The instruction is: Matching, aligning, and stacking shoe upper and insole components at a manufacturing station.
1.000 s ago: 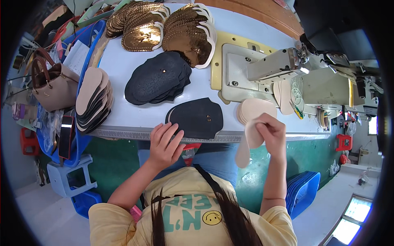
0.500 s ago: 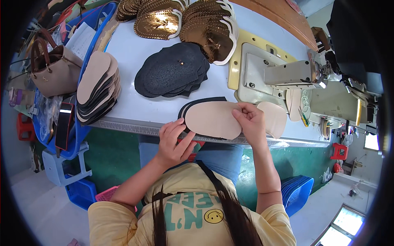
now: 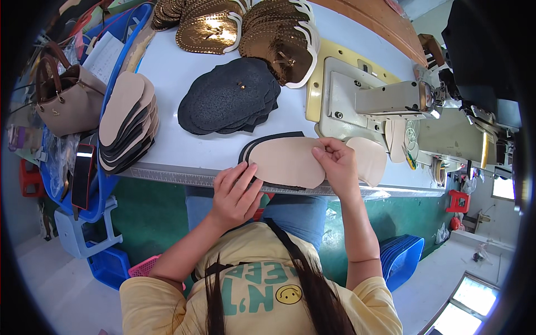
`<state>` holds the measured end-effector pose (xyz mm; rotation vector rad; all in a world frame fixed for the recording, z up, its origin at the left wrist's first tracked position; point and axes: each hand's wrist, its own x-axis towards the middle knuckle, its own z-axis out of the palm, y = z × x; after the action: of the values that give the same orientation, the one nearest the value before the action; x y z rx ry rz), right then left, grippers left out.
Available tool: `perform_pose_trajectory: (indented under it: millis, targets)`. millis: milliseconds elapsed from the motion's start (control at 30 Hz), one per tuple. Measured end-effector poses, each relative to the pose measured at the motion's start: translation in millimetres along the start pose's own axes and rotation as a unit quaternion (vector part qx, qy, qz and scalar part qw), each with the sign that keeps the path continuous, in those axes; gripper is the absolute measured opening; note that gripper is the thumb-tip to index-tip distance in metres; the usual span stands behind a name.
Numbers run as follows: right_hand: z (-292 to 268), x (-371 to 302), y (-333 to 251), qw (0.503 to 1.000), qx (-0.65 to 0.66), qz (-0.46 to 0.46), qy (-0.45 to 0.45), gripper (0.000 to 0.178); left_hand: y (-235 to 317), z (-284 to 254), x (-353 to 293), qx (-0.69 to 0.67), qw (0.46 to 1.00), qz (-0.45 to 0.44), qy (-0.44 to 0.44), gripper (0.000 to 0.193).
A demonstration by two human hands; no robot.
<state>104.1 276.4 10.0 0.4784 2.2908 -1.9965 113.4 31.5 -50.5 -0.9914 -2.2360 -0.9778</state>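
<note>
A beige insole lies at the table's front edge, over black sole-shaped pieces whose rims show at its top and left. My right hand pinches the insole's right end between thumb and fingers. At the left end, my left hand has its fingers stretched out, one fingertip resting on the beige surface and others along the edge. Just right of my right hand lies another beige piece, partly covered by that hand.
Black textured pieces are piled behind the insole, with gold pieces beyond. A stack of beige and black insoles stands left. A sewing machine occupies the right. A blue basin with a handbag is far left.
The left fingertips have come slightly farther onto the insole's left end. The right hand keeps its pinch. The whole view has shifted a little.
</note>
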Motion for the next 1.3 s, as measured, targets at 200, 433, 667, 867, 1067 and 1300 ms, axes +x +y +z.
perform_pose_trajectory:
  millis: [200, 433, 667, 867, 1067, 1300]
  targets:
    - [8.9, -4.7, -7.8, 0.999, -0.024, -0.028, 0.022, 0.024, 0.2, 1.8, 0.0, 0.013, 1.0, -0.005, -0.009, 0.028]
    - [22.4, -8.9, -16.3, 0.942, -0.286, -0.154, 0.079, 0.029, 3.0, 3.4, 0.0, 0.021, 1.0, -0.017, -0.008, 0.028]
    - [21.7, -45.3, -7.8, 0.814, -0.418, -0.403, -0.017, 0.031, 13.2, 1.8, 10.1, 0.128, 0.989, -0.016, -0.072, 0.039]
    - [-58.7, -41.2, -11.0, 0.859, -0.366, -0.342, 0.104, 0.018, -20.5, -29.9, 56.4, -0.005, 0.997, -0.044, -0.066, 0.032]
    - [-105.9, -21.2, -2.0, 0.821, -0.482, -0.255, 0.168, 0.03, -61.5, -39.3, 115.2, 0.064, 0.991, -0.079, -0.091, 0.036]
    - [-108.4, -17.5, 5.8, 0.807, -0.487, -0.243, 0.229, 0.025, -70.7, -36.8, 110.7, 0.086, 0.994, -0.021, -0.056, 0.029]
